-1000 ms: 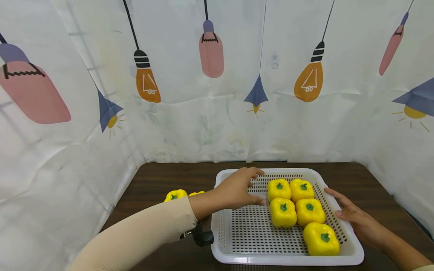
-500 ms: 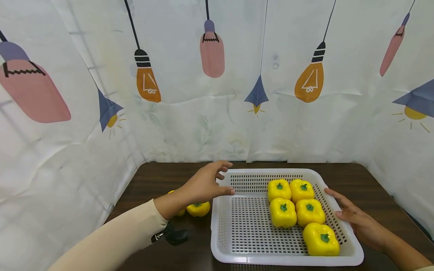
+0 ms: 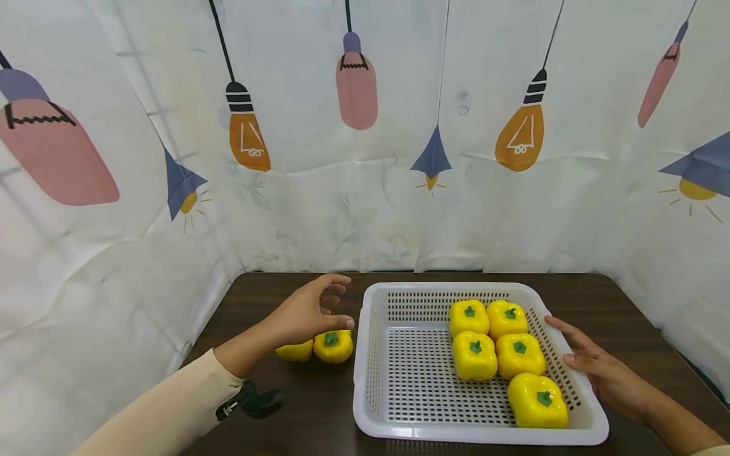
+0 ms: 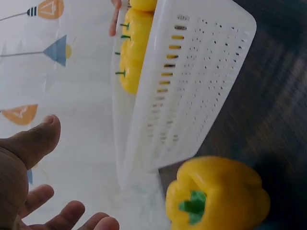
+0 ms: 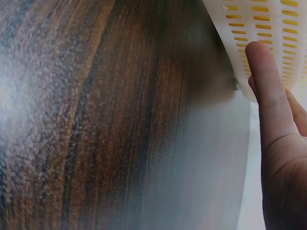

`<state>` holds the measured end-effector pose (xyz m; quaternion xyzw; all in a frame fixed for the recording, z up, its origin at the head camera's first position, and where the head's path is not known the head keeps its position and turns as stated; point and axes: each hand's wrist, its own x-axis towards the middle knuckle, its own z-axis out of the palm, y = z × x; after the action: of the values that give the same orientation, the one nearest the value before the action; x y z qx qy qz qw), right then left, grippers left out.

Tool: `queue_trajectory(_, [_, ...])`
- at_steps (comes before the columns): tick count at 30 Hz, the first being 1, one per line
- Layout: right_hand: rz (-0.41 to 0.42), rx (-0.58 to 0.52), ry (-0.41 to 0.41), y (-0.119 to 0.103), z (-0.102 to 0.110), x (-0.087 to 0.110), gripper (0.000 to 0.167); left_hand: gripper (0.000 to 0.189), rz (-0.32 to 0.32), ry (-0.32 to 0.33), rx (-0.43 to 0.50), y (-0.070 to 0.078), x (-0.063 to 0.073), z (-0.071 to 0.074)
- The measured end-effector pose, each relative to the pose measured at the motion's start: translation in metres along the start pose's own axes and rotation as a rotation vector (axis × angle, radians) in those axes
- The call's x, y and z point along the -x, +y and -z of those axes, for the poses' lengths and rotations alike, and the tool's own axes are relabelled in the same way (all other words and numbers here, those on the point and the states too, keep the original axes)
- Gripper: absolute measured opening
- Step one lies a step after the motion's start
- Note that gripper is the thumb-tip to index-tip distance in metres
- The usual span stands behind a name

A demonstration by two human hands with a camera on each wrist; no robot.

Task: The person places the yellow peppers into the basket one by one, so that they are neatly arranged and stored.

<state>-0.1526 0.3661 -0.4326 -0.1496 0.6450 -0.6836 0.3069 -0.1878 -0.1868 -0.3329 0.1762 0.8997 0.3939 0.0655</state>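
My left hand (image 3: pixel 310 310) hovers in the air left of a white perforated plastic basket (image 3: pixel 360 380), its fingers loosely bent around nothing. Below it on the table are two yellow bell peppers with green stems: the right one (image 3: pixel 333 348), and the left one (image 3: pixel 294 352), partly hidden by the hand. In the left wrist view, one yellow bell pepper (image 4: pixel 220 191) lies beside the basket's outer wall (image 4: pixel 192 86), apart from the fingers (image 4: pixel 43 136). My right hand (image 3: pixel 599 370) rests against the basket's right side with extended fingers. Several yellow bell peppers (image 3: pixel 475 356) sit upright in the basket's right half.
A dark wood-grain table (image 3: pixel 319 418) bears everything. A white curtain (image 3: pixel 365 221) printed with hanging lamps surrounds its back and sides. A black wrist strap piece (image 3: pixel 259 403) hangs under the left wrist.
My left hand has moved left from above the basket, past its left rim, to over the peppers on the table. The right hand and the peppers in the basket stay put.
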Motion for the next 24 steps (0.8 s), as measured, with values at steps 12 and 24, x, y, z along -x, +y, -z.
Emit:
queue_trajectory(12, [0.008,0.012,-0.006,0.002,0.001,-0.001,0.061,0.073,-0.053,-0.035,-0.001,-0.039,0.014,0.021])
queue_trajectory(24, [0.001,0.035,0.019,0.002,0.001,0.0,0.061,0.07,-0.064,-0.069,-0.055,-0.078,0.03,0.037])
